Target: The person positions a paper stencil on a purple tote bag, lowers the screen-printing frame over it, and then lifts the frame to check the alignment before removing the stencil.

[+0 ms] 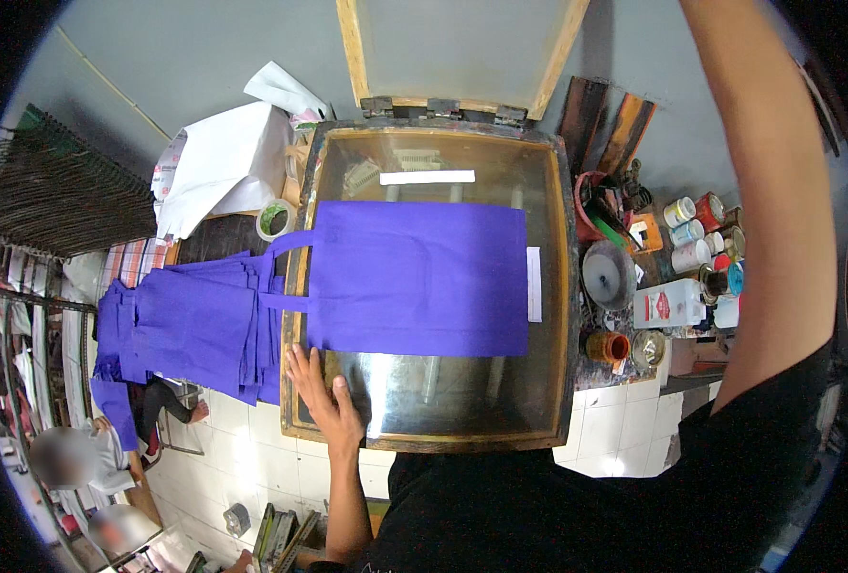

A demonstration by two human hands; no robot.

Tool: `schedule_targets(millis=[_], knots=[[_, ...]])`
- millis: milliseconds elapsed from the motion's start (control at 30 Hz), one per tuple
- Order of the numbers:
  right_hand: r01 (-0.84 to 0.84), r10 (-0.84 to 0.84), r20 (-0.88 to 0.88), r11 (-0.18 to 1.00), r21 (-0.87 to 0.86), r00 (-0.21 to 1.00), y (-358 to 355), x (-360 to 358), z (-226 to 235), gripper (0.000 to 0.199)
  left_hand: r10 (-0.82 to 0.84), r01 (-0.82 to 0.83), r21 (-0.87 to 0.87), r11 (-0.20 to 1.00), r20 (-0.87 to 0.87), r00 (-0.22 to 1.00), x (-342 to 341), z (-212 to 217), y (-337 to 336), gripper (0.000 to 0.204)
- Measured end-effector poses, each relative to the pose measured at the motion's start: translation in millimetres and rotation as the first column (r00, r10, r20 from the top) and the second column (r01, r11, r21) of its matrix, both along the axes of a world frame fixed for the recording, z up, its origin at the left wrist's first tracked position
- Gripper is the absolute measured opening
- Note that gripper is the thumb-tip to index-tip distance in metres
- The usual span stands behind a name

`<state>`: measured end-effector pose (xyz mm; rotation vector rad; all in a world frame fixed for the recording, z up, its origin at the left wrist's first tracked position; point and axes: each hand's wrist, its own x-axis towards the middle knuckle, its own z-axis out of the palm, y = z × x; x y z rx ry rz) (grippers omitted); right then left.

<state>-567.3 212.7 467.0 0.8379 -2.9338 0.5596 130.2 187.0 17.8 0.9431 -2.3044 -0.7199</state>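
A purple fabric tote bag [419, 277] lies flat on the glass top of a wood-framed printing table [395, 401], its handles pointing left. My left hand [322, 392] rests with fingers spread at the table's near left corner, just below the bag's lower left corner. It holds nothing. My right arm reaches up along the right side and leaves the picture at the top, so that hand is out of sight. Beyond the table, a wood-framed screen [452, 48] stands raised on hinges. White strips [428, 177] lie on the glass at the bag's far and right sides.
A stack of purple bags [194, 310] sits at the left, below a tape roll [275, 220] and white paper [237, 158]. To the right stand paint cans [678, 212], a grey bowl [608, 274] and a white jug [669, 304]. Other people are at the lower left.
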Motion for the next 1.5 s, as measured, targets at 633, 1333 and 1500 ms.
schedule_targets(millis=[633, 1333, 1500], knots=[[-0.552, 0.567, -0.131, 0.823, 0.131, 0.813, 233.6, 470.0, -316.2, 0.051, 0.102, 0.02, 0.268, 0.963, -0.435, 0.895, -9.6, 27.5, -67.5, 0.053], [-0.5, 0.49, -0.099, 0.858, -0.122, 0.866, 231.5, 488.3, -452.2, 0.058, -0.06, 0.07, 0.292, 0.954, -0.041, 0.997, -79.6, 28.8, -43.2, 0.064], [-0.5, 0.51, -0.077, 0.785, -0.366, 0.857, 233.3, 489.8, -442.1, 0.04, -0.05, 0.041, 0.078, 0.996, 0.113, 0.992, -82.1, 8.9, -46.7, 0.069]])
